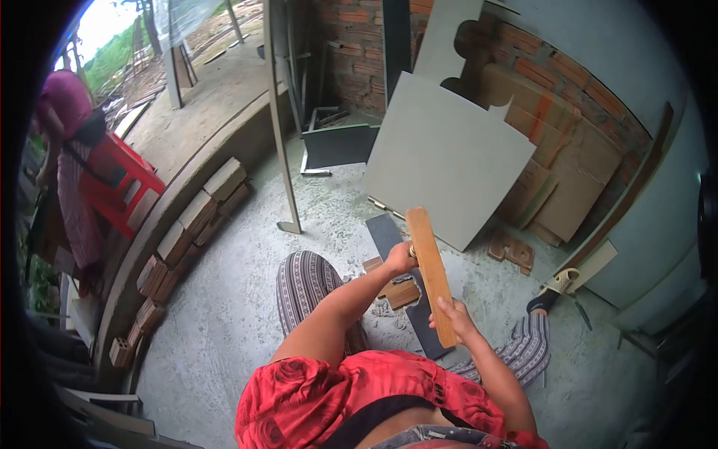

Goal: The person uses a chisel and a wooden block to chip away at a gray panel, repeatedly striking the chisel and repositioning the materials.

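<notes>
Tan wooden plank [428,247] stands tilted above the grey concrete floor [224,314], fingers of the right hand [454,316] wrapped round its lower end, left hand [399,260] curled against its left edge with what it grips unclear, so a firm low hold probably steadies it best.

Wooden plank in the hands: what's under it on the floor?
A dark flat strip lies on the concrete floor under the wooden plank, with small wood offcuts beside it. The plank covers part of the strip's length, so that part can't be seen.
</notes>
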A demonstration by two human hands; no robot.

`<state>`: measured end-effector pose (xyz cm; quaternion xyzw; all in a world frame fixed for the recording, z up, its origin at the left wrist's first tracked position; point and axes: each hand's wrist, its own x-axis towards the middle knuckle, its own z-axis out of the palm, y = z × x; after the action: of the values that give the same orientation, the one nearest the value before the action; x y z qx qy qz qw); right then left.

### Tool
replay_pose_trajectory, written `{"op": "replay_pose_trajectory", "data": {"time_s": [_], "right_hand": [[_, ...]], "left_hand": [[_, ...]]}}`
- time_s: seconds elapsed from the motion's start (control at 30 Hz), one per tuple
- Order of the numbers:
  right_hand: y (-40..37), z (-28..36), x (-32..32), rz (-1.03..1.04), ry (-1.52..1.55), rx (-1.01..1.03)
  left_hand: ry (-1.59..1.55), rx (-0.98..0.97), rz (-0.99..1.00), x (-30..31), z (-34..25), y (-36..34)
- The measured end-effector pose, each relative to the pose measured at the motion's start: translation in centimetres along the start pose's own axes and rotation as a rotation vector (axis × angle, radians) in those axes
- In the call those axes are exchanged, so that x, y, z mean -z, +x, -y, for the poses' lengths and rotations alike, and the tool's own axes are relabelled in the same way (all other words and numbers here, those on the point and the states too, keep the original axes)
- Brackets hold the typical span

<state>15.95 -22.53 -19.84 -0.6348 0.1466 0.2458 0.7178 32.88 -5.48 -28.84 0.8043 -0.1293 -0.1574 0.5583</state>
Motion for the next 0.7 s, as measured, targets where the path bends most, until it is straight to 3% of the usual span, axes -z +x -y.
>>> {"op": "replay_pose_trajectory", "data": {"time_s": [0.07, 0.13, 0.2, 0.27, 0.33, 0.4, 0.47, 0.5, 0.53, 0.6, 0.63, 0.7], "right_hand": [[-0.6, 0.7, -0.7, -0.024, -0.117, 0.072], [-1.0, 1.5, -1.3, -0.006, -0.154, 0.215], [-2.5, 4.3, -2.9, 0.037, 0.054, 0.378], [-3.2, 5.8, -3.2, 0.010, 0.027, 0.575], [-3.1, 5.3, -3.2, -0.020, 0.007, 0.684], [-1.0, 1.5, -2.1, -0.089, 0.033, 0.689], [2.1, -3.3, 0.0, -0.136, -0.208, 0.348], [1.6, -3.6, 0.8, -0.061, -0.217, 0.240], [1.5, -3.5, 0.9, -0.071, -0.208, 0.243], [0.6, -3.2, 0.4, 0.001, -0.317, 0.184], [-0.3, -2.4, 0.0, -0.009, -0.269, 0.249], [0.5, -3.6, 0.5, -0.030, -0.089, 0.284]], "left_hand": [[0.246, -0.122, -0.093, -1.0, 3.4, 1.7], [0.329, -0.265, 0.019, -0.5, 3.9, 1.9], [0.076, -0.278, 0.036, -1.0, 7.9, 3.2], [-0.348, -0.148, 0.089, -1.2, 10.0, 3.5], [-0.191, -0.155, 0.141, -0.2, 5.3, 2.0], [-0.037, -0.246, 0.061, -0.3, 6.9, 2.5], [0.142, -0.318, 0.046, 0.0, 6.1, 2.6], [0.156, -0.344, -0.015, -0.1, 9.7, 4.0], [-0.754, 0.007, 0.188, 0.1, 10.4, 4.4], [-1.341, -0.098, 0.775, 0.0, 14.8, 8.3], [-1.337, -0.086, 0.775, 0.2, 13.3, 7.0], [-0.851, 0.075, 0.248, 0.4, 7.2, 3.1]]}}
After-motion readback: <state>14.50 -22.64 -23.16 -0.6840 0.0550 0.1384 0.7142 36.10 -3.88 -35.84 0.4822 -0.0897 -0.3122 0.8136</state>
